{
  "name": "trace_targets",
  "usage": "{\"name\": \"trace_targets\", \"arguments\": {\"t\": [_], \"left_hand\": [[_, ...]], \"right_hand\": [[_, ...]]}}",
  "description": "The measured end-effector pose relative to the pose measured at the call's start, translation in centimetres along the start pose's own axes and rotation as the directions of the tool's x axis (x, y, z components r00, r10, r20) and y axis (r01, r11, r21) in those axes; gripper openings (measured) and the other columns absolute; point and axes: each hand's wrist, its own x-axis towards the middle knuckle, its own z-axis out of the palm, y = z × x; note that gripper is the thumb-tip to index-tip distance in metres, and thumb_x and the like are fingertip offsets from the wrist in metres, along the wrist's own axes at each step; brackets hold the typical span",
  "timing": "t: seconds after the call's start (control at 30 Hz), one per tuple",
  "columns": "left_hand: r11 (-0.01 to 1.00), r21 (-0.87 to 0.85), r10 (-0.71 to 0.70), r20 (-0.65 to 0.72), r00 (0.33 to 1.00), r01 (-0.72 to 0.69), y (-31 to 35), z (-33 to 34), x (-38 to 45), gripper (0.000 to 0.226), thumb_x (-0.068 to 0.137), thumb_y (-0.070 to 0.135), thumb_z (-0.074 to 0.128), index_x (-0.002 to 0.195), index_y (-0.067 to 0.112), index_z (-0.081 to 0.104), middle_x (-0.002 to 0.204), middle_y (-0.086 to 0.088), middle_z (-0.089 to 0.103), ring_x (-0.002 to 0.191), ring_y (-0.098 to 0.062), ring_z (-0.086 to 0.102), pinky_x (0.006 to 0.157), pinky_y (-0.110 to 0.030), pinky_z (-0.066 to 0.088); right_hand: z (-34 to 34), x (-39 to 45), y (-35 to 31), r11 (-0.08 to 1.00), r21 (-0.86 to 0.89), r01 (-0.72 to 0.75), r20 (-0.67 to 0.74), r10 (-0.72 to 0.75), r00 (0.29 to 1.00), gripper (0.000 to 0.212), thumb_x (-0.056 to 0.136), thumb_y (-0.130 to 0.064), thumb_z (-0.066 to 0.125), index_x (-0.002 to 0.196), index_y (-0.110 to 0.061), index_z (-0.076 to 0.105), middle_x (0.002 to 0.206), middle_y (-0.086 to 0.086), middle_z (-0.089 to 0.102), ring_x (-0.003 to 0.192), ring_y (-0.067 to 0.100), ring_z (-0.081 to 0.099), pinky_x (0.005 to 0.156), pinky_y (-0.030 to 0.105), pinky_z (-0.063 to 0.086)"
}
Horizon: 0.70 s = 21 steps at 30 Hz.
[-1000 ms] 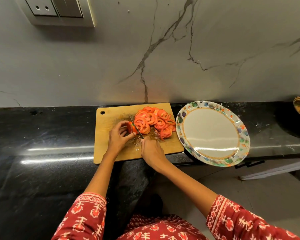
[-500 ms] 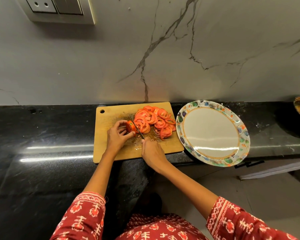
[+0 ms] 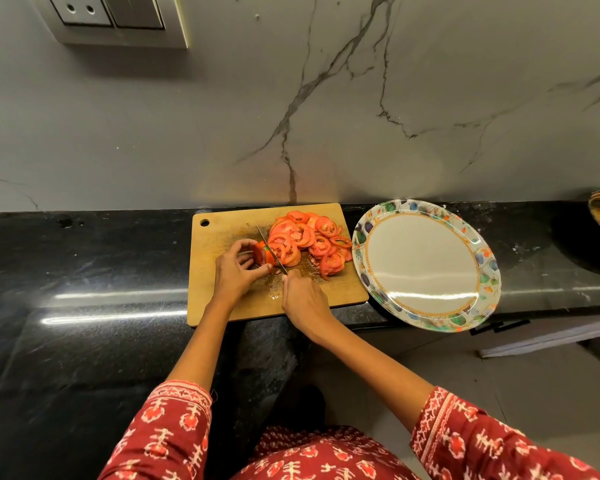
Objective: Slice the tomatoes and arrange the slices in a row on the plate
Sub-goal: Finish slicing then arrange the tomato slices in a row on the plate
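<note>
Left hand (image 3: 238, 271) curls round the tomato end (image 3: 262, 253) on the board (image 3: 222, 237); right hand (image 3: 303, 299) grips the knife (image 3: 271, 249), blade in the tomato.

A black stone counter (image 3: 84, 306) ran below a grey veined wall (image 3: 395, 98) with a switch plate (image 3: 118, 19) mounted high

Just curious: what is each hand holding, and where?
Left hand grips the tomato piece by its uncut end; right hand holds the knife by its handle.
</note>
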Motion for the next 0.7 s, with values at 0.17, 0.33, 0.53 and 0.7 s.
{"name": "trace_targets", "arguments": {"t": [0.17,0.33,0.53,0.7], "left_hand": [[1.000,0.004,0.011,-0.009,1.000,-0.011,-0.2,0.0,0.0,0.051,0.068,-0.003,0.076,0.113,0.004,0.054,0.121,-0.017,0.056,0.112,-0.024,0.055,0.093,-0.028,0.046],[1.000,0.006,0.025,-0.009,1.000,-0.025,-0.5,-0.1,-0.2,0.054,0.068,-0.003,0.076,0.117,0.004,0.054,0.124,-0.018,0.055,0.114,-0.027,0.054,0.094,-0.027,0.046],[1.000,0.007,0.018,-0.026,1.000,-0.017,-0.4,0.0,-0.2,0.052,0.069,-0.002,0.076,0.115,0.004,0.054,0.122,-0.019,0.056,0.114,-0.028,0.055,0.095,-0.030,0.046],[0.999,0.034,0.031,-0.014,0.999,-0.031,-0.4,0.1,0.0,0.053,0.069,0.000,0.076,0.117,0.004,0.054,0.124,-0.019,0.055,0.115,-0.027,0.054,0.095,-0.028,0.045]], "right_hand": [[0.2,1.3,-0.5,1.000,0.025,0.010,0.026,-0.011,1.000,0.035,0.104,-0.025,0.026,0.116,0.000,0.047,0.108,0.022,0.061,0.101,0.038,0.058,0.072,0.037,0.039],[0.6,0.5,0.1,0.999,0.040,0.023,0.035,-0.024,0.999,0.037,0.103,-0.027,0.025,0.114,0.000,0.048,0.105,0.021,0.061,0.100,0.037,0.057,0.072,0.036,0.038],[0.7,1.3,0.0,0.997,0.071,0.017,0.032,-0.019,0.999,0.036,0.103,-0.026,0.026,0.113,0.001,0.049,0.106,0.022,0.061,0.098,0.038,0.058,0.070,0.034,0.037],[0.7,1.7,0.5,0.997,0.073,0.023,0.039,-0.026,0.999,0.037,0.103,-0.027,0.025,0.112,0.001,0.049,0.103,0.023,0.061,0.096,0.038,0.057,0.069,0.035,0.036]]}}
